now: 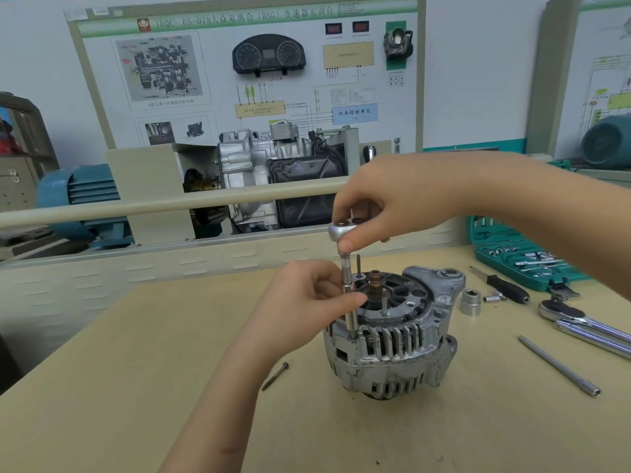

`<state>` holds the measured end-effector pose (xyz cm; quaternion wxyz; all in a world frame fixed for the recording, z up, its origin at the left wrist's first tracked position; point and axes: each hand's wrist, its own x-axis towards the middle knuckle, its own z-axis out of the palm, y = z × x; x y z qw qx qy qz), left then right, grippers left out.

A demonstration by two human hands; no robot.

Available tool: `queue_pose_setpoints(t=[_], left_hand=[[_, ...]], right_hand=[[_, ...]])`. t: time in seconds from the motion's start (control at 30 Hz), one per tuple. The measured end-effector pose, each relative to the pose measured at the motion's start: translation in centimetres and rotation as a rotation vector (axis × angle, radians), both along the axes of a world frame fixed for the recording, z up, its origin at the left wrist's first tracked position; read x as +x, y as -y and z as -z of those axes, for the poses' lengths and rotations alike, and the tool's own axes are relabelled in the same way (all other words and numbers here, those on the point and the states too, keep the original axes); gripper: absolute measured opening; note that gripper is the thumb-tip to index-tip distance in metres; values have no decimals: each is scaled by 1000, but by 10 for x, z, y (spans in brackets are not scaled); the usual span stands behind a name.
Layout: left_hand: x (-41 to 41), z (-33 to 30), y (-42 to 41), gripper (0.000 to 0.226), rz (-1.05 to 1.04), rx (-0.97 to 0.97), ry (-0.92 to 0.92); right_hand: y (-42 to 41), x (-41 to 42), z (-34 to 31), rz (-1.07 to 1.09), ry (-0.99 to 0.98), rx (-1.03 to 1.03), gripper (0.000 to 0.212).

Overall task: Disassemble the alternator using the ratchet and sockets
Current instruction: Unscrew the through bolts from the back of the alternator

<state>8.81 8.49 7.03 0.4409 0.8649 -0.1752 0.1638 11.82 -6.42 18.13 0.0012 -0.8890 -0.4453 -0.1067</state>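
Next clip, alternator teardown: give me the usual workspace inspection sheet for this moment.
Surface: tan benchtop, some small dark specks.
Job's things: alternator upright on the bench; ratchet with extension and socket standing on its housing edge.
Clutter: loose bolt, large socket, screwdriver, second ratchet, long extension bar, open green socket case.
Hands: right hand grips the ratchet head; left hand fingers steady the extension.
Cables: black hoses or cables on the transmission trainer behind.
Surroundings: training board, blue motor.
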Motion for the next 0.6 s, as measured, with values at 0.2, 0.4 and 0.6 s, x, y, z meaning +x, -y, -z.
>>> queue_pose_setpoints(t=[0.2,0.4,0.6], left_hand=[[2,4,6,25,-97,22,65],[-2,0,1,17,116,-39,-90],[1,5,7,16,-76,101,94]], right_hand=[[2,2,6,72,33,-28,42],[2,-6,4,-33,60,-62,17],[0,-4,3,77,45,-31,43]])
